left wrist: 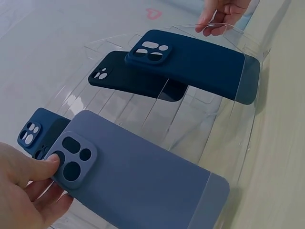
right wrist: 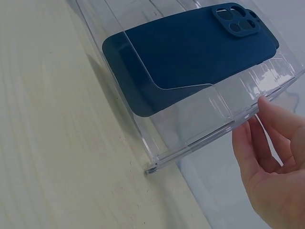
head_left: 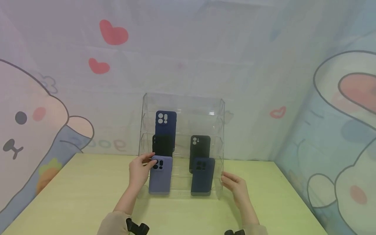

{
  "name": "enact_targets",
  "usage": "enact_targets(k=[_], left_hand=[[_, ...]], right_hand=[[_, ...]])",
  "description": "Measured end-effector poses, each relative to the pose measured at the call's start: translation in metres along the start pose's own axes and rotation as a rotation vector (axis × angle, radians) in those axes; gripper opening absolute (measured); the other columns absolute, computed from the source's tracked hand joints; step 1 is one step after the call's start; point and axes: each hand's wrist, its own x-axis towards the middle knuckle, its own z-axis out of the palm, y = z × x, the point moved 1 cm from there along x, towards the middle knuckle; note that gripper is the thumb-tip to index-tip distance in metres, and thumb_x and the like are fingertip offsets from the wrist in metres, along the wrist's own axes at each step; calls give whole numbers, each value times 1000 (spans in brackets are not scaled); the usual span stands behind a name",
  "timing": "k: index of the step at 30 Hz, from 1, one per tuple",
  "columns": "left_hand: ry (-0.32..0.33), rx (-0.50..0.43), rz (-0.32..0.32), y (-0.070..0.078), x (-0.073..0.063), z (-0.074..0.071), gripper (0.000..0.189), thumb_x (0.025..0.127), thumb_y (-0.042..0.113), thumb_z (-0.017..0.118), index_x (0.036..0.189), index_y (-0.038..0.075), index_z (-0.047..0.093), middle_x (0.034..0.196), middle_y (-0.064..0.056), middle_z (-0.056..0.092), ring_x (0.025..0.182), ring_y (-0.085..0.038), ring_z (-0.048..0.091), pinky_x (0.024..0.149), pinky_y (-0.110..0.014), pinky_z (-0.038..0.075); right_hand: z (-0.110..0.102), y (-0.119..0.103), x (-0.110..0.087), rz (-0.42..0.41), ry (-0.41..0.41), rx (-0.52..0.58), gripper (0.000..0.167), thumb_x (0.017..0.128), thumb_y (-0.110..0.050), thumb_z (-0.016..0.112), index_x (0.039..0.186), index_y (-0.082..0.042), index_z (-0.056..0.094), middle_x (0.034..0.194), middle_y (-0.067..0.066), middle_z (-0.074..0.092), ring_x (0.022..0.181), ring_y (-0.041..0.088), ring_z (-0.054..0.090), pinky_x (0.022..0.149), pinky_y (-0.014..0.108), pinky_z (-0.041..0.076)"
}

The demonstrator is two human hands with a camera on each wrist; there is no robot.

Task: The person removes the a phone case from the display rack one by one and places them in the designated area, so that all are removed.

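Note:
A lavender phone case (head_left: 160,182) leans in the bottom tier of a clear acrylic display rack (head_left: 182,195). My left hand (head_left: 139,171) pinches its upper left corner, thumb on the front by the camera cutouts and fingers behind, as the left wrist view shows. On the other side, my right hand (head_left: 237,189) holds the rack's right side panel between thumb and fingers. Beside that panel a dark blue phone case (right wrist: 167,57) stands in the bottom tier. In the left wrist view, the lavender case (left wrist: 143,171) covers part of the cases behind it.
Higher on the rack's left are a black case (head_left: 162,144) and a blue case (head_left: 165,125). Another black case (head_left: 199,147) stands behind the dark blue one. The rack rests on a pale yellow table (head_left: 88,195) before a cartoon-printed cloth backdrop (head_left: 182,49).

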Motion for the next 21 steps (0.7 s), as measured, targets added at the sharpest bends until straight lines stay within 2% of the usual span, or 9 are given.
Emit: enact_targets(k=[7, 11, 17, 21], left_hand=[[31, 2, -4, 1, -4, 2, 29, 89, 6, 70, 117, 1, 69, 114, -18, 71, 103, -31, 66, 83, -34, 57], [25, 0, -3, -1, -5, 3, 29, 89, 6, 70, 117, 2, 69, 114, -17, 71, 103, -31, 66, 80, -29, 56], [21, -24, -13, -1, -6, 4, 30, 89, 7, 70, 119, 1, 68, 115, -18, 71, 104, -31, 66, 86, -38, 58], [23, -28, -26, -1, -6, 4, 31, 90, 8, 70, 119, -1, 68, 113, -20, 71, 102, -32, 67, 88, -42, 57]], right_hand=[[0, -2, -2, 26, 2, 35, 39, 93, -9, 65, 124, 12, 57, 116, 0, 69, 95, 4, 67, 90, 20, 53], [-1, -2, -3, 29, 2, 26, 39, 93, -10, 65, 124, 11, 57, 111, -7, 69, 96, 4, 67, 91, 20, 53], [0, -2, -2, 20, 0, 42, 38, 93, -9, 64, 124, 12, 57, 108, -10, 70, 101, 9, 67, 91, 20, 53], [0, -1, -2, 19, -3, 54, 37, 93, -8, 64, 123, 13, 56, 105, -13, 70, 98, 5, 67, 89, 18, 53]])
